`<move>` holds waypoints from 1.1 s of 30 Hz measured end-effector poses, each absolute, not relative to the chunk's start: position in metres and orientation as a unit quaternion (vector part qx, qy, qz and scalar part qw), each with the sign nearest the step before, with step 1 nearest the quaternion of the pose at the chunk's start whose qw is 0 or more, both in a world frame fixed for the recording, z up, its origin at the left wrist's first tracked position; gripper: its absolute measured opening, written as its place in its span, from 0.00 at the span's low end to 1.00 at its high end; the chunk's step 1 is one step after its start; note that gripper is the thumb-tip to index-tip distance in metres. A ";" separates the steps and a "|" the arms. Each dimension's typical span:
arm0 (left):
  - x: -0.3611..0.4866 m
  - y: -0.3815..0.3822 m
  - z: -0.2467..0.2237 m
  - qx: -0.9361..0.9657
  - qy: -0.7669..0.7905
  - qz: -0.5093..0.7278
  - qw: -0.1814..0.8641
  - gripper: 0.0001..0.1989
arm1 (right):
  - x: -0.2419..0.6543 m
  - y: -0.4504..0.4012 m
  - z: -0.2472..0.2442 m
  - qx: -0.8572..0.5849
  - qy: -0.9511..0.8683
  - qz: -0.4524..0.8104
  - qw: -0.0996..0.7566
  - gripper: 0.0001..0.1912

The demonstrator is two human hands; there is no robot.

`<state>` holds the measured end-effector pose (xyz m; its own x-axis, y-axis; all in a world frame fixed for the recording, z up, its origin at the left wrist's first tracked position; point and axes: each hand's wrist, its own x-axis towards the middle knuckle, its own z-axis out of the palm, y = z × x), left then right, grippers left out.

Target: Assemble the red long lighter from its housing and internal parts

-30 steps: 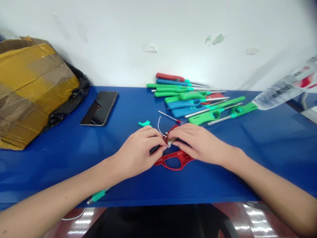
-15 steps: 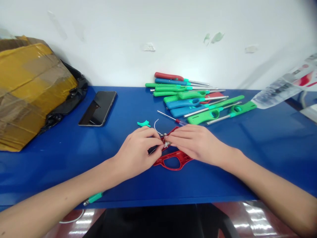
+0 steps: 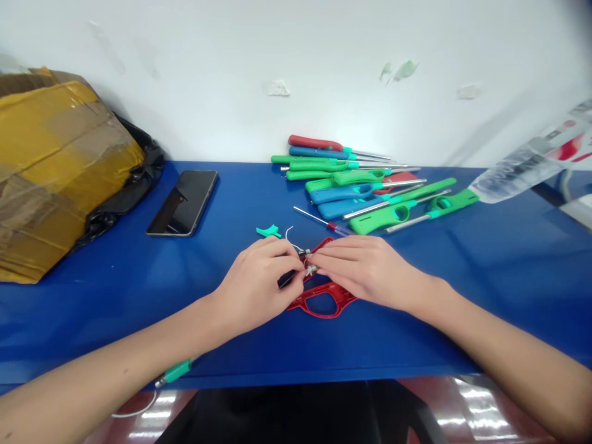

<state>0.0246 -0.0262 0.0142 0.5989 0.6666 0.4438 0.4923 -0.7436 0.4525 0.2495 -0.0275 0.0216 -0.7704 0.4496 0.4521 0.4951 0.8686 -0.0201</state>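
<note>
My left hand (image 3: 266, 277) is closed in a pinch around a dark part of a lighter's insides (image 3: 287, 279), which its fingers mostly cover. Opposite it, my right hand (image 3: 370, 266) pinches at a small metal fitting (image 3: 312, 269) between the two hands. A white wire (image 3: 291, 239) curls up from these parts. Below them lies one half of an opened red lighter casing (image 3: 324, 312) with a finger loop. The other red half (image 3: 319, 248) is partly hidden under my fingers. A teal trigger piece (image 3: 268, 230) rests just beyond my left hand.
A screwdriver (image 3: 324, 222) lies behind my right hand. Several gas lighters (image 3: 361, 191) are heaped near the wall. On the left are a phone (image 3: 184, 203) and a taped box (image 3: 55, 172); on the right leans a plastic bottle (image 3: 522, 163). A teal-ended tube (image 3: 178, 371) sits at the front edge.
The white wire has tipped slightly down and left. Both hands keep nearly the same place and grip, with only small finger shifts at the metal fitting.
</note>
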 end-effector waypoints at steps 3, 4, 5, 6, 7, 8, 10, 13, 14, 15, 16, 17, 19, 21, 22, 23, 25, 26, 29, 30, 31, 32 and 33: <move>0.024 -0.026 0.015 0.881 0.332 0.303 0.147 0.07 | 0.251 -0.027 0.021 -0.261 -0.938 -0.028 0.227 0.14; 0.024 -0.025 0.015 0.881 0.331 0.304 0.147 0.07 | 0.251 -0.027 0.020 -0.264 -0.937 -0.021 0.226 0.14; 0.023 -0.025 0.015 0.881 0.330 0.305 0.147 0.07 | 0.251 -0.027 0.020 -0.265 -0.937 -0.015 0.226 0.13; 0.023 -0.025 0.016 0.882 0.328 0.305 0.147 0.06 | 0.251 -0.027 0.020 -0.267 -0.937 -0.010 0.225 0.13; 0.022 -0.025 0.016 0.883 0.326 0.305 0.146 0.06 | 0.252 -0.027 0.020 -0.270 -0.936 -0.005 0.224 0.13; 0.022 -0.025 0.016 0.885 0.322 0.304 0.144 0.05 | 0.252 -0.027 0.020 -0.272 -0.936 -0.002 0.223 0.12; 0.021 -0.024 0.016 0.891 0.312 0.302 0.136 0.04 | 0.252 -0.027 0.020 -0.274 -0.936 0.003 0.222 0.12; 0.019 -0.023 0.016 0.900 0.294 0.301 0.110 0.05 | 0.252 -0.027 0.020 -0.276 -0.936 0.009 0.218 0.13; 0.019 -0.023 0.016 0.903 0.290 0.300 0.103 0.05 | 0.252 -0.027 0.020 -0.277 -0.936 0.011 0.216 0.13; 0.019 -0.023 0.016 0.905 0.286 0.300 0.097 0.05 | 0.253 -0.027 0.020 -0.278 -0.936 0.013 0.214 0.13; 0.019 -0.022 0.015 0.906 0.284 0.299 0.093 0.05 | 0.253 -0.027 0.020 -0.279 -0.937 0.014 0.212 0.13; 0.019 -0.022 0.016 0.907 0.282 0.299 0.090 0.05 | 0.253 -0.027 0.020 -0.279 -0.937 0.014 0.210 0.13; 0.019 -0.023 0.016 0.907 0.281 0.301 0.085 0.05 | 0.253 -0.028 0.019 -0.279 -0.937 0.014 0.209 0.13; 0.019 -0.023 0.016 0.907 0.281 0.302 0.082 0.05 | 0.253 -0.028 0.019 -0.280 -0.937 0.013 0.209 0.13; 0.020 -0.023 0.016 0.907 0.282 0.302 0.081 0.06 | 0.252 -0.028 0.019 -0.280 -0.937 0.013 0.210 0.13; 0.020 -0.024 0.016 0.907 0.283 0.302 0.080 0.06 | 0.252 -0.028 0.019 -0.281 -0.937 0.012 0.209 0.13; 0.020 -0.024 0.016 0.907 0.284 0.302 0.079 0.06 | 0.252 -0.027 0.019 -0.283 -0.936 0.012 0.208 0.13; 0.020 -0.024 0.015 0.906 0.284 0.302 0.080 0.06 | 0.252 -0.027 0.019 -0.284 -0.936 0.012 0.208 0.13; 0.020 -0.024 0.015 0.906 0.285 0.304 0.083 0.06 | 0.253 -0.026 0.018 -0.282 -0.936 0.015 0.209 0.12; 0.020 -0.024 0.015 0.905 0.286 0.304 0.086 0.05 | 0.253 -0.026 0.018 -0.283 -0.936 0.017 0.210 0.12; 0.020 -0.023 0.015 0.905 0.287 0.303 0.088 0.06 | 0.253 -0.026 0.018 -0.284 -0.936 0.018 0.209 0.12; 0.020 -0.023 0.015 0.904 0.288 0.302 0.091 0.06 | 0.253 -0.026 0.018 -0.285 -0.935 0.019 0.209 0.12; 0.020 -0.023 0.015 0.905 0.288 0.300 0.093 0.06 | 0.253 -0.026 0.018 -0.286 -0.935 0.021 0.209 0.12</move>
